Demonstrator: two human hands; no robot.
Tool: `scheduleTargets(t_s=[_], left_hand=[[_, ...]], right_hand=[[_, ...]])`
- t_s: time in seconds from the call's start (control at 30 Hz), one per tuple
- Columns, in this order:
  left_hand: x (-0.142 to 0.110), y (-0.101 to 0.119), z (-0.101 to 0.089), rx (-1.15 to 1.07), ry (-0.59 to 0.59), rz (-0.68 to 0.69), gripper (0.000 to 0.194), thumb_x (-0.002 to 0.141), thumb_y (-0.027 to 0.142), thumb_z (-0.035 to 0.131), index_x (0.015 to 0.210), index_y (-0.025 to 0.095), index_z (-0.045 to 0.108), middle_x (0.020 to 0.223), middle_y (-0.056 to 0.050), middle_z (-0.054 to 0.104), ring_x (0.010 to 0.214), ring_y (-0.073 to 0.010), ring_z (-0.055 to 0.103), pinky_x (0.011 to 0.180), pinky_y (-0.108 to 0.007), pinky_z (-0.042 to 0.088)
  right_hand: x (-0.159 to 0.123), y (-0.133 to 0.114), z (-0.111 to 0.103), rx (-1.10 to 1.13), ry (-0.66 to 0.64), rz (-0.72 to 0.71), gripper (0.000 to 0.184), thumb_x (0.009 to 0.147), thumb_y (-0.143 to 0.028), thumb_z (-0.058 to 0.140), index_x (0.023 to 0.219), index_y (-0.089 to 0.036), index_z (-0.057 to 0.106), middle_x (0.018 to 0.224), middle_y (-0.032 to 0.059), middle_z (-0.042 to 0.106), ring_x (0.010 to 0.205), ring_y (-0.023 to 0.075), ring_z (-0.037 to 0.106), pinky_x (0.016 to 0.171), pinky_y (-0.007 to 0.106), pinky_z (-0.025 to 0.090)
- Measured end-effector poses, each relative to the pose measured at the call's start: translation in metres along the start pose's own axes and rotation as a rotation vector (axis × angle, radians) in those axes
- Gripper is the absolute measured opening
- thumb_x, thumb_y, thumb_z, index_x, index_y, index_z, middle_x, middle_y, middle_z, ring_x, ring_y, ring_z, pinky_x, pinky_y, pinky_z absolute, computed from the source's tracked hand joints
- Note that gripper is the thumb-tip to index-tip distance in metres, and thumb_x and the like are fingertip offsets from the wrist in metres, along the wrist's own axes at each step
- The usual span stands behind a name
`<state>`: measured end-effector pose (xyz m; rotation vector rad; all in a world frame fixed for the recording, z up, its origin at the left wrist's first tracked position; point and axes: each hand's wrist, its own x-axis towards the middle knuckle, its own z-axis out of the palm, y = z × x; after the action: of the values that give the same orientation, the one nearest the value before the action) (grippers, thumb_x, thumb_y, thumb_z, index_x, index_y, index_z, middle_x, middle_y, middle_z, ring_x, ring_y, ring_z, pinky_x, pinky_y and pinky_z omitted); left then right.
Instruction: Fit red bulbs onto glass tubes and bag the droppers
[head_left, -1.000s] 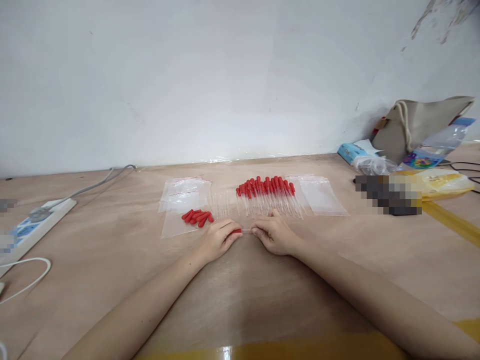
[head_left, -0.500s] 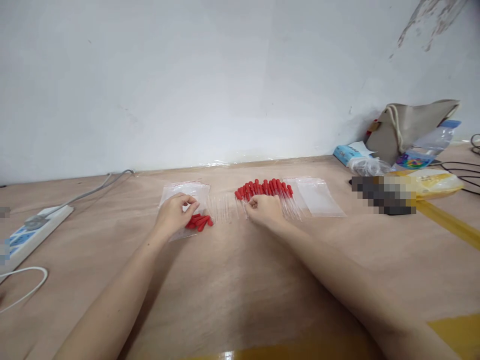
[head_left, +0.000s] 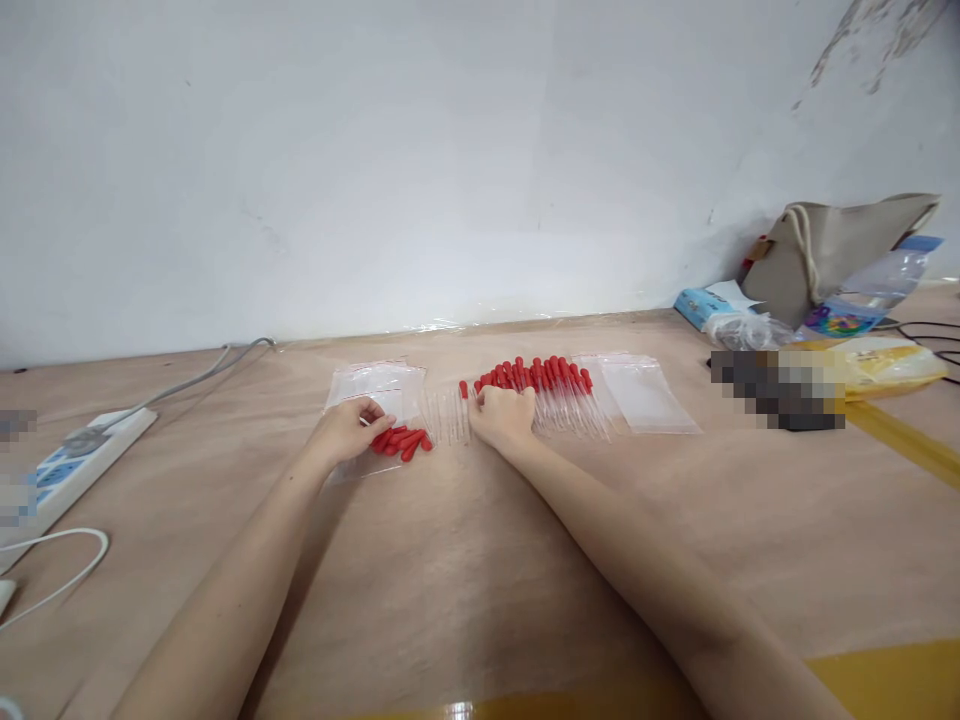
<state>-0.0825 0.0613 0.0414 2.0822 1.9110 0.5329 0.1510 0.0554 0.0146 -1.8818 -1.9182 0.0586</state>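
Nearest us, at five o'clock in the view, yellow tape lies on the table, and a white cable loops round at eight. Now the left hand, palm down at the near end of the loose caps: thumb and forefinger curl together, almost meeting, and whether a cap is pinched there I cannot tell. Those red caps lie in a small heap on a clear bag, at three o'clock from that hand. Over to the right hand, fingers bent well in, tips right by the red end of the leftmost capped tube; a firm hold, I can't say. Bare tubes lie between the two hands, and the capped tubes fan out from one to two o'clock of the right hand, red ends away from us. Clear bags flank the lot, left bags and right bags. Out at eight o'clock, a power strip; at three, a blurred dark thing beside a yellow packet. Beyond, towards two: a blue box, a bottle, a grey bag, then the wall.
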Motion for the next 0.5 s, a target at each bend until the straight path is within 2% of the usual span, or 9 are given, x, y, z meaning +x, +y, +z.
scheduleTargets(t_s=[0.13,0.33,0.5], left_hand=[[0.001,0.000,0.000,0.011,-0.030,-0.003,0.032,0.066,0.052,0.054,0.070,0.021,0.060,0.074,-0.003,0.067,0.065,-0.0192,0.061,0.057,-0.027,0.044],[-0.004,0.007,-0.008,-0.032,-0.209,-0.044,0.038,0.067,0.055,0.051,0.075,0.020,0.065,0.073,-0.001,0.068,0.069,-0.0193,0.061,0.062,-0.025,0.044],[-0.005,0.009,-0.006,0.023,-0.190,-0.050,0.036,0.070,0.053,0.048,0.065,0.020,0.061,0.060,0.000,0.063,0.063,-0.0184,0.059,0.058,-0.025,0.041]], right_hand=[[-0.004,-0.001,0.000,-0.028,-0.023,-0.037,0.025,0.079,-0.031,0.041,0.077,-0.019,0.063,0.071,0.0074,0.066,0.068,0.0197,0.059,0.076,0.038,0.023],[-0.003,-0.010,-0.002,-0.114,-0.114,-0.028,0.019,0.075,-0.024,0.045,0.070,-0.014,0.061,0.072,0.0109,0.065,0.066,0.0193,0.057,0.080,0.040,0.021],[-0.005,-0.011,-0.003,-0.090,-0.085,-0.008,0.020,0.078,-0.022,0.042,0.076,-0.011,0.059,0.077,0.0134,0.065,0.068,0.0200,0.057,0.078,0.038,0.023]])
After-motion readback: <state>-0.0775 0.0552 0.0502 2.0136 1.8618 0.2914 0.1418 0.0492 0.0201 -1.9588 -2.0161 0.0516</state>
